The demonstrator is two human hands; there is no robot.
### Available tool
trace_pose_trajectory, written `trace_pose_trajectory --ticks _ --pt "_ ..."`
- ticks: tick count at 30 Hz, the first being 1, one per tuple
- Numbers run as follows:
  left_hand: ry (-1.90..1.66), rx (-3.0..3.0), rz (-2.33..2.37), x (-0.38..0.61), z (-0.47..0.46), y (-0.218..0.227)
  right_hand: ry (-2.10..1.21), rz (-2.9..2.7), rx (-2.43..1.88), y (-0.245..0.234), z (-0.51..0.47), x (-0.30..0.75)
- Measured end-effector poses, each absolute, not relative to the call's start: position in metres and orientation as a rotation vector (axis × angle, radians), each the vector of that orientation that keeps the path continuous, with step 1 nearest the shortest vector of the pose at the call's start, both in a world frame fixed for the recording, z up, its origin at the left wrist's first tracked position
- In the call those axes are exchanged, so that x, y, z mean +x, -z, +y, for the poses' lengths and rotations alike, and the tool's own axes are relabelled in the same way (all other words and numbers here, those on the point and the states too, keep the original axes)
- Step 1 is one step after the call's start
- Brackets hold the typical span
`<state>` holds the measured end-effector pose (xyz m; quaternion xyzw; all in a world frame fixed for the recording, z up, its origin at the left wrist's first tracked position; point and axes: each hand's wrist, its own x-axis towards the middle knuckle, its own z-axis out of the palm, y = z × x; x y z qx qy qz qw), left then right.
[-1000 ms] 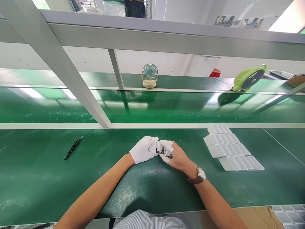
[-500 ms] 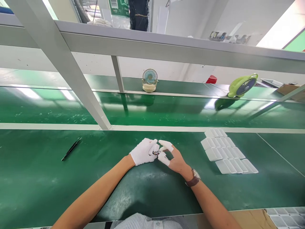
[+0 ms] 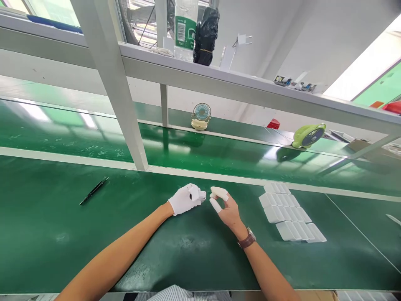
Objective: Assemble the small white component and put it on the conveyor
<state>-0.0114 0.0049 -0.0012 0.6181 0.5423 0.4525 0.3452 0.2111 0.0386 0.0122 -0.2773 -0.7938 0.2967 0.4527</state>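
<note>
My left hand (image 3: 184,199), in a white glove, rests on the green bench mat (image 3: 62,234) and is closed around a small white plastic part (image 3: 198,194) that sticks out to the right. My right hand (image 3: 224,207) is bare with white finger cots on the fingertips. It hovers just right of the part, fingers spread, holding nothing and apart from the part. A brown wristwatch (image 3: 246,241) sits on my right wrist.
Rows of white plastic parts (image 3: 290,213) lie on the mat to the right. Black tweezers (image 3: 94,190) lie at the left. A white frame post (image 3: 120,100) rises behind. Two small fans, one blue (image 3: 201,116) and one green (image 3: 308,135), stand beyond the conveyor belt.
My hands have come apart: the right hand let go of the small part and drew right, leaving it in my left hand. The camera tilted up.
</note>
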Motion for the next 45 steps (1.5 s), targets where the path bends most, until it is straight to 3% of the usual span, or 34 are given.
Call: trace_pose_trajectory --ticks 13,24,33,45 --pt "-1.404 1.270 1.206 -0.031 0.008 0.000 -0.234 -2.525 -0.556 -0.009 0.053 0.198" --pt "-1.429 1.253 1.123 -0.033 0.007 -0.005 -0.345 -2.419 -0.496 0.010 0.052 0.191" --pt "-1.504 1.252 1.037 -0.039 0.009 0.003 -0.297 -2.163 -0.597 -0.030 0.046 0.193" --pt "-1.266 1.696 1.422 -0.027 0.000 -0.006 -0.390 -2.450 -0.700 0.013 0.044 0.192"
